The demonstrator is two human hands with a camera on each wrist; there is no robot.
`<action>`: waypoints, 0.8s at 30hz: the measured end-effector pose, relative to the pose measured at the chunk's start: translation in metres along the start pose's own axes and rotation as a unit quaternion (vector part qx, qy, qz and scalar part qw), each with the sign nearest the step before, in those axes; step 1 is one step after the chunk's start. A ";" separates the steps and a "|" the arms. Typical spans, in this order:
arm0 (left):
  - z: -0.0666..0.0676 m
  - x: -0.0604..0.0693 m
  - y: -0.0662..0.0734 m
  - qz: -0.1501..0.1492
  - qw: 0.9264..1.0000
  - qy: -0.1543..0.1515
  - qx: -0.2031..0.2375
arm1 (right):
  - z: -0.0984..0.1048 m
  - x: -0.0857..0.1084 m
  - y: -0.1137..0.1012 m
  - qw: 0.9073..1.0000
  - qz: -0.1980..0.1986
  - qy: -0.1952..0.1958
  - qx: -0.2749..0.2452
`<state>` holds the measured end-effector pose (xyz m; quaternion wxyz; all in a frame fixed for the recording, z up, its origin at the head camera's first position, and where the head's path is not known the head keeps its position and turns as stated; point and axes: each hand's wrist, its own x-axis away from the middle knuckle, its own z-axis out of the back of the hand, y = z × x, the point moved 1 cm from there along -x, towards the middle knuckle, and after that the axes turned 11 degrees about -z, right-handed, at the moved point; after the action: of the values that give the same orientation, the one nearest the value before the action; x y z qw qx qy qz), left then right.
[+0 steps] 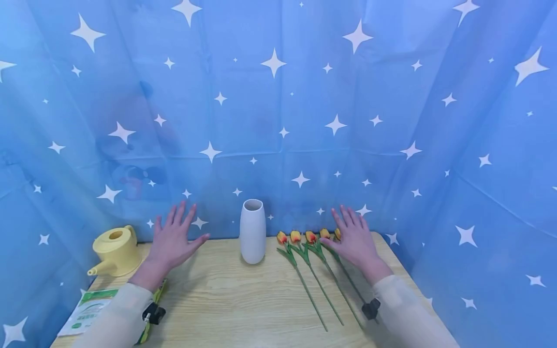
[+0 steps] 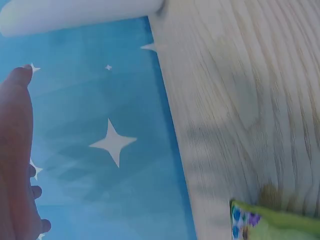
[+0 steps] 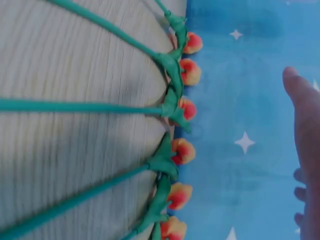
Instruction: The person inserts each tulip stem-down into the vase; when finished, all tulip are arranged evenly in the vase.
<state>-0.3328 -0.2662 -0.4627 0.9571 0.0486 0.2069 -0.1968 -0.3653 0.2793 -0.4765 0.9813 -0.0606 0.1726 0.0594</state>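
Observation:
In the head view a white vase (image 1: 253,234) stands upright near the table's back edge, between my two hands. My left hand (image 1: 172,240) is raised with fingers spread and holds nothing; the yellow watering can (image 1: 116,252) is to its left. To the right, my right hand (image 1: 354,241) is spread above several artificial tulips (image 1: 311,237) and hides part of them. Their orange-red blooms (image 3: 184,151) line up along the back edge in the right wrist view, green stems pointing toward me. The left wrist view catches the vase (image 2: 85,15) at its top.
A white and green packet (image 1: 93,309) lies at the table's left edge. Partly under my left forearm is a green-edged packet (image 2: 275,225), mostly hidden in the head view. Behind the wooden table (image 1: 226,304) hangs a blue curtain (image 1: 252,111) with white stars.

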 end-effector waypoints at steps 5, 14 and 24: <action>-0.005 -0.008 0.008 -0.016 0.999 0.023 0.031 | -0.003 0.012 -0.007 0.999 -0.001 0.001 -0.047; -0.018 -0.023 0.028 -0.035 0.984 0.075 0.157 | -0.008 0.038 -0.029 0.991 0.000 0.007 -0.133; -0.029 -0.044 0.051 -0.019 0.936 0.041 0.350 | -0.021 0.057 -0.049 0.982 -0.004 -0.036 -0.183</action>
<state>-0.3599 -0.1984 -0.4703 0.8664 0.3843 0.1649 -0.2727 -0.3121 0.2339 -0.5108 0.9594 -0.2379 0.1231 0.0878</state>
